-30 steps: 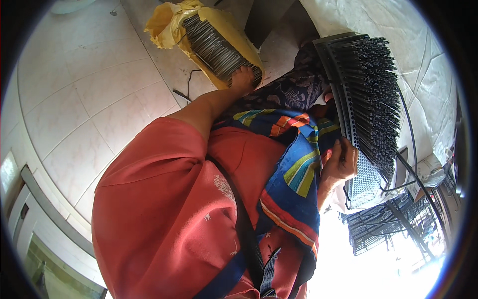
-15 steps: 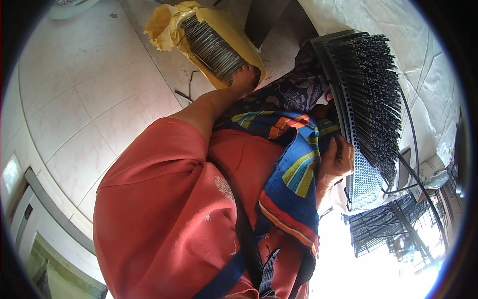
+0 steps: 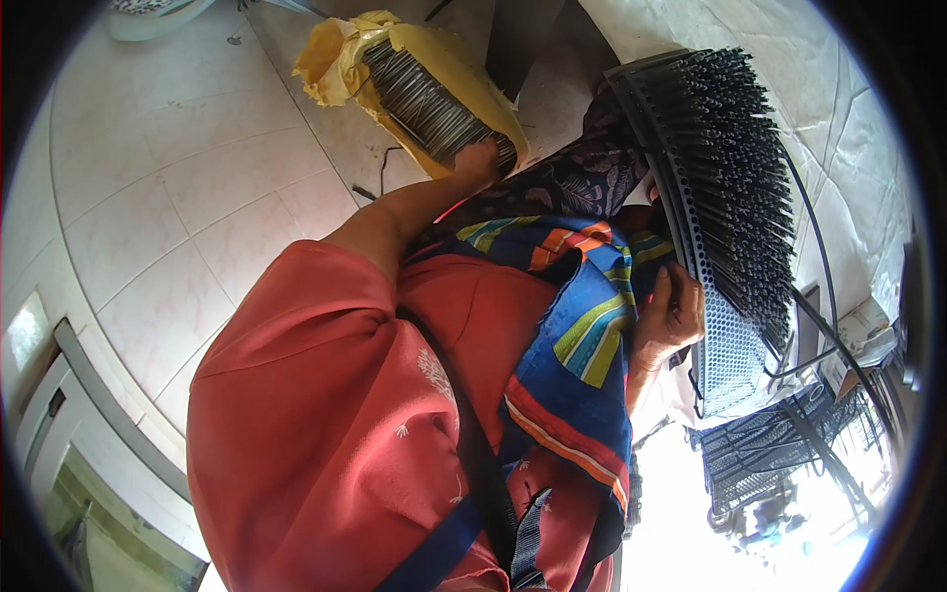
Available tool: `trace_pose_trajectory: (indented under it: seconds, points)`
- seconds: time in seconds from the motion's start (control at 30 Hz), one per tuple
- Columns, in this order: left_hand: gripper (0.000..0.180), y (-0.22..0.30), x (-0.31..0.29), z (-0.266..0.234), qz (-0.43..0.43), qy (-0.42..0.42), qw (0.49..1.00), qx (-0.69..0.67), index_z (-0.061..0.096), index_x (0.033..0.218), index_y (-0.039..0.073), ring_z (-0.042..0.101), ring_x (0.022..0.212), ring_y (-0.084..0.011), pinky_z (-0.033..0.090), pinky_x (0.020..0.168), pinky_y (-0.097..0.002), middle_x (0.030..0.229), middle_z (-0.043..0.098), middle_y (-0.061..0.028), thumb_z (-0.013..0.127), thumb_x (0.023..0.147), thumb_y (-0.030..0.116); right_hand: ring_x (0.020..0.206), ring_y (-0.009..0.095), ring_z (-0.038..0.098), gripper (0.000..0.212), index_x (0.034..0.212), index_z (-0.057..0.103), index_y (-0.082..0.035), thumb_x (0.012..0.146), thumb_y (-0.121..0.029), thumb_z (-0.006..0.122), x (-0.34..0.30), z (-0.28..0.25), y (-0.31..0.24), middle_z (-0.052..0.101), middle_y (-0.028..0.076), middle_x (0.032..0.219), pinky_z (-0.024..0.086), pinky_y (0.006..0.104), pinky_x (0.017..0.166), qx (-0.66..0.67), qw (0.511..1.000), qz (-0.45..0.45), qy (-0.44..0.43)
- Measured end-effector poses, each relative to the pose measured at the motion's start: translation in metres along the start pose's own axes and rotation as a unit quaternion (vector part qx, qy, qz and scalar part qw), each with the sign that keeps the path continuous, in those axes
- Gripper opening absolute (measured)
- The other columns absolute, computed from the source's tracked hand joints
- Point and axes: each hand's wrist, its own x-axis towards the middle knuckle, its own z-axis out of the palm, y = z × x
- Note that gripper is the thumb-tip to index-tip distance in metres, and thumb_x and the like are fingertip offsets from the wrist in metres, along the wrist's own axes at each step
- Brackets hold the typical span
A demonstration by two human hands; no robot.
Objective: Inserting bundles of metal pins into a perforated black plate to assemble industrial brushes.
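Note:
My left hand (image 3: 477,163) reaches into a yellow paper wrapping (image 3: 464,74) and touches the thin metal rods (image 3: 424,94) packed side by side in it. Its fingertips are hidden among the rods. At the right, my right hand (image 3: 671,314) is beside the edge of a dark perforated plate (image 3: 681,187). The thumb and fingers are bent together; what they hold, if anything, is too small to make out. A dense row of black rods (image 3: 735,168) stands out from the plate's holes, while the lower end of the plate shows bare holes.
A striped cloth (image 3: 582,326) lies over my lap, next to the plate. Pale floor tiles (image 3: 168,197) spread at the left. A whitish sheet (image 3: 829,109) lies behind the plate, with a thin black bar (image 3: 814,227) beside it. Dark mesh racks (image 3: 760,464) stand at lower right.
My left hand has shifted slightly left on the rods in the yellow wrapping. The right hand stays by the plate's edge, nearly unchanged. The view has tilted a little.

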Motion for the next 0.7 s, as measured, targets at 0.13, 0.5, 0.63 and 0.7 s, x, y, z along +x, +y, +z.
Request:
trace_pose_trajectory:
  seconds: [0.13,0.5,0.63,0.7]
  points:
    - [0.037,-0.012,-0.005,-0.012,0.007,-0.008,0.999,-0.051,0.056,0.092,-0.005,0.067,0.083,-0.041,0.053,0.07,-0.0489,0.085,0.066,-0.0256,0.07,0.068,0.019,0.068,0.014,0.064,0.011,0.093,0.07,-0.001,0.082,0.0,0.068,-0.009,-0.002,0.004,0.067,0.007,0.08,0.049,0.0251,0.061,0.012,1.0,-0.007,0.0]
    - [0.029,-0.173,-0.017,-0.027,0.18,-0.065,0.933,-0.305,0.064,0.099,0.0,0.063,0.08,-0.0268,0.051,0.074,-0.0372,0.093,0.066,-0.0103,0.071,0.075,0.013,0.082,0.024,0.065,0.017,0.097,0.07,-0.002,0.081,-0.004,0.064,-0.018,-0.011,-0.014,0.068,0.012,0.087,0.05,0.0348,0.074,0.031,0.996,-0.045,-0.068]
    - [0.038,-0.057,-0.051,-0.137,0.059,-0.226,0.761,-0.605,0.057,0.113,0.003,0.061,0.074,-0.0167,0.051,0.065,-0.0321,0.086,0.062,-0.0059,0.06,0.077,0.014,0.081,0.03,0.064,0.019,0.094,0.068,-0.006,0.075,-0.005,0.066,-0.035,-0.009,0.011,0.064,0.014,0.084,0.049,0.0386,0.071,-0.04,0.995,0.02,-0.092]
    - [0.056,-0.087,-0.033,-0.137,0.024,-0.196,0.76,-0.62,0.052,0.121,0.006,0.061,0.079,-0.0179,0.052,0.065,-0.0315,0.094,0.06,-0.0072,0.062,0.067,0.014,0.076,0.035,0.063,0.016,0.089,0.067,-0.003,0.074,-0.007,0.069,-0.019,-0.009,-0.007,0.063,0.015,0.083,0.05,0.0403,0.063,0.107,0.993,-0.056,-0.013]
